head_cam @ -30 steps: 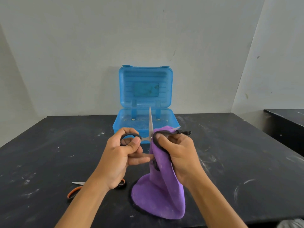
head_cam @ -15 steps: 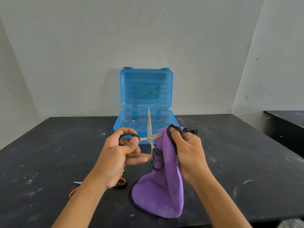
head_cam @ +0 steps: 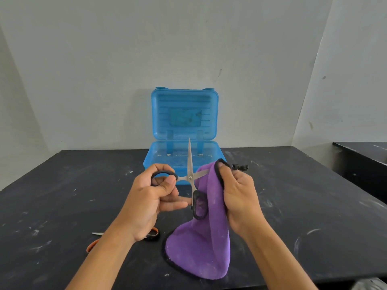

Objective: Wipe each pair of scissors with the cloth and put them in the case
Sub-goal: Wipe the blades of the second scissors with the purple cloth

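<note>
On the black bench (head_cam: 62,195), orange-handled scissors (head_cam: 92,245) lay at the left, half hidden under the forearm. The left hand (head_cam: 150,204) clamped one loop of the black-handled scissors (head_cam: 190,176), blades splayed open before the open blue case (head_cam: 184,126). The right hand (head_cam: 238,197) pinched the soft purple cloth (head_cam: 201,248) around one blade. Stiff, sharp steel: best held by the loops.

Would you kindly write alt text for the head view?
A left hand holds open black-handled steel scissors while the right hand wipes one blade with a purple cloth. Behind stands an open blue plastic case; orange-handled scissors lie on the black table.
</note>
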A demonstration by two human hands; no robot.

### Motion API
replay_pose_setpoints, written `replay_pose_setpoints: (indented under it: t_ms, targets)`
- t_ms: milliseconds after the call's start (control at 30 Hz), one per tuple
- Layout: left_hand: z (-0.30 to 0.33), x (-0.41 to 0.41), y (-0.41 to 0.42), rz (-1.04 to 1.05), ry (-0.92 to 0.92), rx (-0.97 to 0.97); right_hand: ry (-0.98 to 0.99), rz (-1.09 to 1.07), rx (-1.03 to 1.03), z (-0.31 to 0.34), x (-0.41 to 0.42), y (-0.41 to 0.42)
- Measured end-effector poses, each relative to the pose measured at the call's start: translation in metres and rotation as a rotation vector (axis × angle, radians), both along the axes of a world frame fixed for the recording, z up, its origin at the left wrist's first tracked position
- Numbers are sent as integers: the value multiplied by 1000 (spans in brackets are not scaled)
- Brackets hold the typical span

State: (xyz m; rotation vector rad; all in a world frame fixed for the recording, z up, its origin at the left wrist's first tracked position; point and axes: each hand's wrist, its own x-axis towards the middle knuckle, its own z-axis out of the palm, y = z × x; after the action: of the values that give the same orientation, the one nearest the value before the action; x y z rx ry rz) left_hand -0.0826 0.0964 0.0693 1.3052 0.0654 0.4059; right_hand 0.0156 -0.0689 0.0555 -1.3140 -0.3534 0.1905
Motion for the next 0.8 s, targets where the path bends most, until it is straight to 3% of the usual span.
replay_pose_setpoints:
  t_ms: [133, 300, 500, 800]
  targets:
    - [3, 1, 0, 16, -4, 2, 10, 75, 90, 4, -2, 0]
    - [7, 1, 0, 15, -14, -11, -114, 93, 4, 3, -3, 1]
    - [9, -1, 0, 14, -7, -6, 66, 30, 66, 4, -9, 10]
    - [7, -3, -4, 5, 13, 13, 13, 159, 42, 1, -15, 14]
